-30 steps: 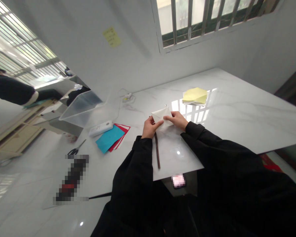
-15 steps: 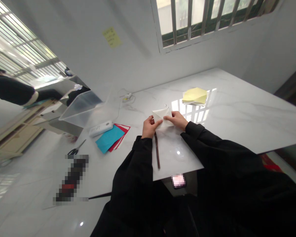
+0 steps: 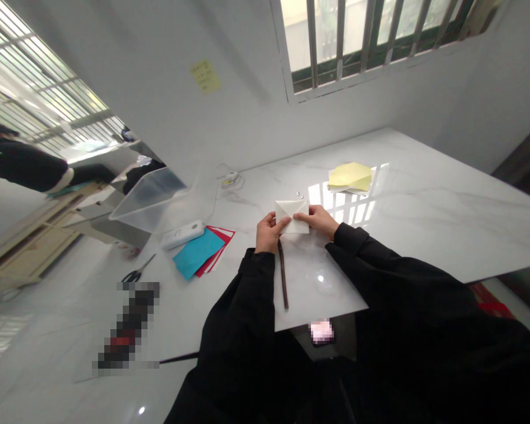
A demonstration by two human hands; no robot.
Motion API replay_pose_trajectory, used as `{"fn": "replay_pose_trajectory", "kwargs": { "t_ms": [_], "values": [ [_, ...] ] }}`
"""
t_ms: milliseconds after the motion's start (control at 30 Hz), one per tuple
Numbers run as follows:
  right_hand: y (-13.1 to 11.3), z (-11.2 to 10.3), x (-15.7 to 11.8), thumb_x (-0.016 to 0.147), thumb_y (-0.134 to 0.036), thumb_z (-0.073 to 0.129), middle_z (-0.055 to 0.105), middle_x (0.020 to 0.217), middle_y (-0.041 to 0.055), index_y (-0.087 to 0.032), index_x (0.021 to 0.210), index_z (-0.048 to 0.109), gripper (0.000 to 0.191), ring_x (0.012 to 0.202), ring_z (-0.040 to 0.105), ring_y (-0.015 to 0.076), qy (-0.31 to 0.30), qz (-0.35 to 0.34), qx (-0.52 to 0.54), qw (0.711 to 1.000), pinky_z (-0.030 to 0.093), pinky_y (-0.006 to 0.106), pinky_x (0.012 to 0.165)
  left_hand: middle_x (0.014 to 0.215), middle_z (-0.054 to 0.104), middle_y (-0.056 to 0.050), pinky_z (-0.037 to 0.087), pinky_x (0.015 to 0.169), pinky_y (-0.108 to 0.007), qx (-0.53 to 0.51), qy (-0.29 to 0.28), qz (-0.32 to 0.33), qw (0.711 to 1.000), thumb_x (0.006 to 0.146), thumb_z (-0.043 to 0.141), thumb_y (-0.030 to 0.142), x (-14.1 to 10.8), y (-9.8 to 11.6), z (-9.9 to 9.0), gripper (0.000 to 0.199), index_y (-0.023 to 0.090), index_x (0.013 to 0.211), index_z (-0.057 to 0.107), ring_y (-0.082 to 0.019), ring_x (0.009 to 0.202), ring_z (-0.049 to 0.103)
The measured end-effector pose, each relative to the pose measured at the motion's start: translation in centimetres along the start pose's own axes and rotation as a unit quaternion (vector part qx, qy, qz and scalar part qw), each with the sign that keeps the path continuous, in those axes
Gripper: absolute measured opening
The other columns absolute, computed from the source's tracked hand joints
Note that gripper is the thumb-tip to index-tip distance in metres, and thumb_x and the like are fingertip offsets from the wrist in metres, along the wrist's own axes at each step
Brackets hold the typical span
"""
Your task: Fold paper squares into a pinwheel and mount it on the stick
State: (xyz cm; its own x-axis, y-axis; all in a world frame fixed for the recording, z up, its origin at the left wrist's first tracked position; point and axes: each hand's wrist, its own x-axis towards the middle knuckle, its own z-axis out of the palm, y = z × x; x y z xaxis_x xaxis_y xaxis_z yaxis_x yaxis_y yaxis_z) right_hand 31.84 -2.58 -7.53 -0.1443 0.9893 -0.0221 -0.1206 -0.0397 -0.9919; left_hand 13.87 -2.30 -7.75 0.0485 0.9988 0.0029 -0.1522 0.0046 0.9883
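The left hand (image 3: 267, 234) pinches the left side of a small white envelope (image 3: 292, 207), thumb on the near face, while the right hand (image 3: 321, 219) grips its right side likewise; most fingertips are hidden behind the paper. The envelope is between the hands above the worktop (image 3: 433, 206), long axis running left to right, its folded flap's point directed down toward the wearer, the tip partly obscured by the thumbs. Both forearms reach forward and converge, wrists in black sleeves. Below the left hand lies a dark brown stick (image 3: 284, 280), its upper end covered by that hand. Beyond the envelope sit tiny shiny bits (image 3: 298, 193), too small to identify. Farther left, past blue paper (image 3: 198, 252), a dark object (image 3: 128, 330) is pixelated beyond recognition.
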Motion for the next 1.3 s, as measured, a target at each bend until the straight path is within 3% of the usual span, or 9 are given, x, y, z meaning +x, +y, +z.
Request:
{"fn": "replay_pose_trajectory", "kwargs": {
  "t_ms": [100,267,367,533,667,933,1133,1300],
  "values": [
    [0.0,-0.6,0.1,0.078,-0.055,0.08,0.074,0.088,0.0048,-0.016,0.097,0.077,0.044,0.074,0.06,0.0141,-0.015,-0.026,-0.017,0.999,0.045,0.023,0.06,0.099,0.081,-0.01,0.062,0.081,-0.037,-0.024,0.03,0.012,0.999,0.055,0.099,0.046,0.4,0.2,-0.7,0.068,0.015,0.108,0.071,-0.024,0.085,0.077],
    [0.3,-2.4,1.5,0.08,-0.069,0.074,0.068,0.089,0.0037,-0.019,0.095,0.076,0.053,0.075,0.056,0.0124,0.14,-0.057,0.001,0.989,0.045,0.022,0.062,0.099,0.08,-0.01,0.061,0.08,-0.033,-0.072,0.123,0.026,0.989,0.047,0.101,0.043,1.1,0.5,-2.1,0.071,0.015,0.105,0.07,-0.023,0.088,0.076],
    [0.3,-3.1,2.3,0.077,-0.07,0.077,0.067,0.085,0.0042,-0.018,0.091,0.074,0.055,0.07,0.055,0.0117,0.18,-0.039,0.045,0.982,0.047,0.024,0.063,0.098,0.08,-0.011,0.061,0.083,-0.036,-0.062,0.105,0.028,0.992,0.049,0.1,0.044,1.0,0.3,-2.1,0.07,0.015,0.106,0.071,-0.024,0.089,0.076],
    [-0.3,-3.2,2.3,0.083,-0.079,0.068,0.074,0.1,0.0114,-0.018,0.1,0.078,0.064,0.08,0.064,0.0168,0.036,0.02,0.095,0.995,0.053,0.027,0.068,0.093,0.081,-0.009,0.06,0.081,-0.034,0.02,-0.011,0.023,0.999,0.055,0.098,0.043,0.4,0.4,-1.4,0.06,0.014,0.101,0.073,-0.021,0.08,0.075],
    [-0.1,-2.8,1.9,0.082,-0.074,0.073,0.076,0.103,0.0118,-0.017,0.097,0.079,0.059,0.086,0.068,0.0196,-0.038,0.04,0.047,0.997,0.055,0.029,0.075,0.092,0.081,-0.008,0.058,0.078,-0.032,0.061,-0.054,0.021,0.996,0.061,0.096,0.043,0.1,0.6,-1.2,0.055,0.014,0.102,0.073,-0.02,0.078,0.074],
    [0.2,-2.6,1.4,0.081,-0.059,0.08,0.067,0.07,0.0011,-0.015,0.091,0.078,0.045,0.062,0.055,0.0122,-0.067,-0.029,-0.09,0.993,0.042,0.024,0.058,0.094,0.081,-0.01,0.059,0.078,-0.034,0.072,-0.062,0.018,0.995,0.064,0.094,0.042,0.0,0.7,-1.2,0.056,0.013,0.106,0.073,-0.023,0.08,0.075],
    [-0.2,-2.5,1.2,0.08,-0.052,0.082,0.075,0.079,0.0053,-0.014,0.097,0.079,0.042,0.065,0.062,0.0152,-0.08,-0.013,-0.091,0.993,0.046,0.026,0.06,0.094,0.081,-0.01,0.06,0.081,-0.036,0.053,-0.067,0.001,0.996,0.061,0.096,0.042,-0.1,0.8,-1.0,0.06,0.013,0.108,0.073,-0.023,0.082,0.076],
    [-0.3,-2.7,1.3,0.08,-0.048,0.081,0.072,0.074,0.003,-0.013,0.093,0.078,0.037,0.062,0.059,0.0132,-0.095,-0.018,-0.107,0.99,0.043,0.024,0.056,0.09,0.08,-0.008,0.059,0.076,-0.034,0.047,-0.056,-0.006,0.997,0.059,0.096,0.044,0.1,0.7,-0.8,0.061,0.013,0.106,0.073,-0.021,0.075,0.074]
  ]
}}
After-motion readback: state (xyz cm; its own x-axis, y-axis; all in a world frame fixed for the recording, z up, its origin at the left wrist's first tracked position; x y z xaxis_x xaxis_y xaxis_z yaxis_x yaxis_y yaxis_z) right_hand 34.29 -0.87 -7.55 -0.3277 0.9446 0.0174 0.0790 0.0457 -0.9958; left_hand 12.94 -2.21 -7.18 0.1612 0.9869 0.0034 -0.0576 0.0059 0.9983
